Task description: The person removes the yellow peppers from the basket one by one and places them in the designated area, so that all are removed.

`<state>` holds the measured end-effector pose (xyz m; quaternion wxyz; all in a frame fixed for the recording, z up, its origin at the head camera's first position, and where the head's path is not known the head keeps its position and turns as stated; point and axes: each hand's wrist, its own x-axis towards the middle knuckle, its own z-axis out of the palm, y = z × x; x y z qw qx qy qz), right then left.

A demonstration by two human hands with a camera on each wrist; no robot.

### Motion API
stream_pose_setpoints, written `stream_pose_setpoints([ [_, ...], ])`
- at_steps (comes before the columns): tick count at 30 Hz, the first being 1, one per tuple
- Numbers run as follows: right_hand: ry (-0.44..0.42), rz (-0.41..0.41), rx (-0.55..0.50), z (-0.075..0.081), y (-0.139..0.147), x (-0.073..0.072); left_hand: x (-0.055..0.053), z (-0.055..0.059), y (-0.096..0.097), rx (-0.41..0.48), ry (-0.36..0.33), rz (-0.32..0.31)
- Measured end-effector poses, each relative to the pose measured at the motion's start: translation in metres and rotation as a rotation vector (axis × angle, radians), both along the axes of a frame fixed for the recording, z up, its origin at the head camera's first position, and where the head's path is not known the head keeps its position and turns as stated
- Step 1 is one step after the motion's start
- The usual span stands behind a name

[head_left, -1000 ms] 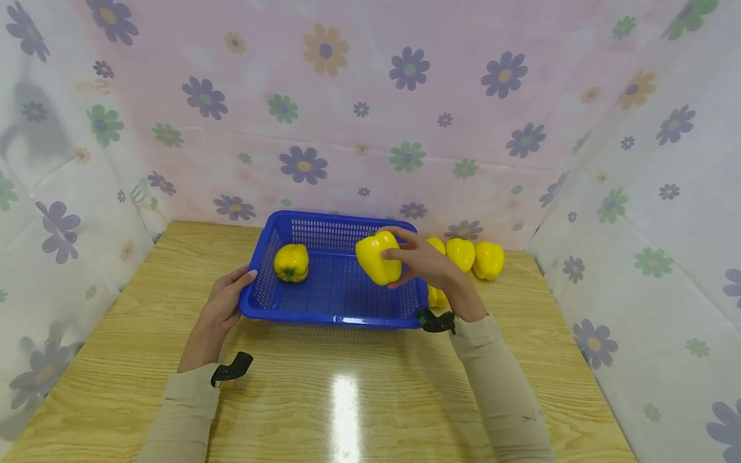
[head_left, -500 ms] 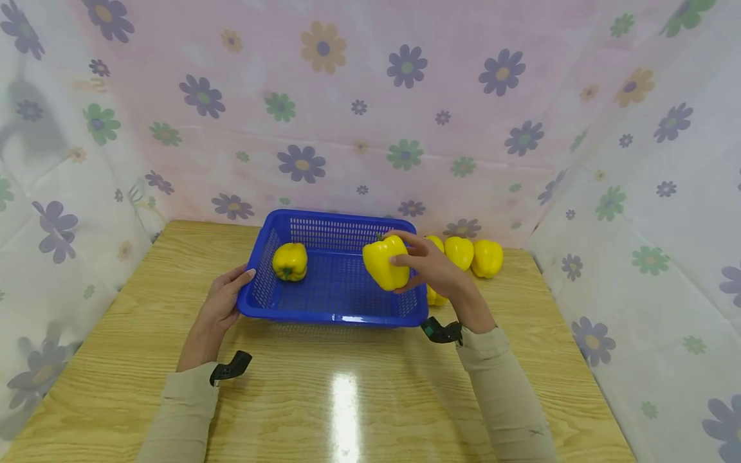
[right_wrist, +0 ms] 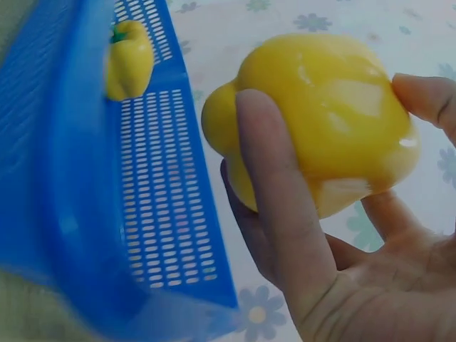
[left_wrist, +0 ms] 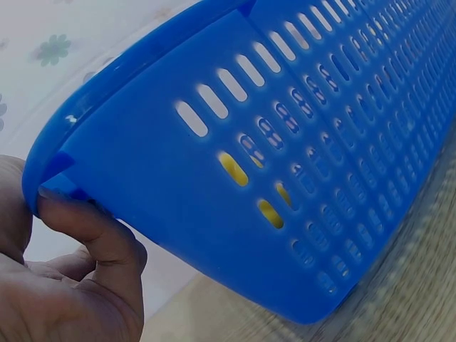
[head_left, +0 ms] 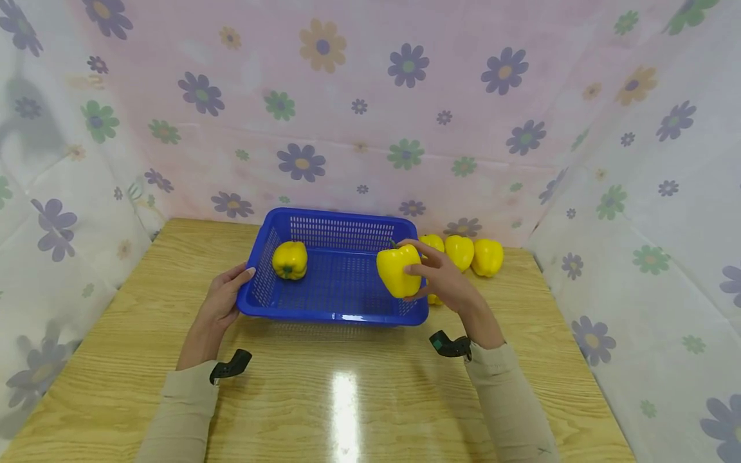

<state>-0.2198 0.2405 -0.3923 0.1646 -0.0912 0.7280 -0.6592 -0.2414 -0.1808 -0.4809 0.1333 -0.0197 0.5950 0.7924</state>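
Observation:
A blue perforated plastic basket [head_left: 341, 318] stands on the wooden table, with one yellow bell pepper [head_left: 290, 260] lying in its left part. My left hand [head_left: 219, 301] grips the basket's left rim; in the left wrist view its fingers curl over that rim. Up over the basket's right end, my right hand [head_left: 446, 280] holds another yellow bell pepper [head_left: 398, 271], green stem pointing up and back. The right wrist view shows thumb and fingers spread around this held pepper [right_wrist: 328, 121], beside the basket wall [right_wrist: 167, 185].
Several more yellow bell peppers [head_left: 487, 258] sit on the table [head_left: 289, 399] just right of the basket, some partly hidden behind my right hand. A flowered cloth [head_left: 347, 128] hangs at the back and along both sides.
My right hand has moved rightward and slightly toward me with the held pepper, from over the basket's middle right to its right end. The left hand and basket stay nearly still.

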Motion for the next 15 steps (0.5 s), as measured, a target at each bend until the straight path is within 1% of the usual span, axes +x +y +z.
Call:
stream_pose_setpoints([
  [7, 0.021, -0.005, -0.045, -0.022, 0.015, 0.005, 0.000, 0.002, 0.000, 0.012, 0.001, -0.005],
  [11, 0.025, -0.015, -0.074, -0.029, 0.022, 0.011, -0.001, 0.001, 0.001, 0.014, 0.013, -0.003],
  [15, 0.034, -0.024, -0.110, -0.036, 0.029, 0.018, -0.001, 0.000, 0.002, 0.027, 0.009, 0.001],
])
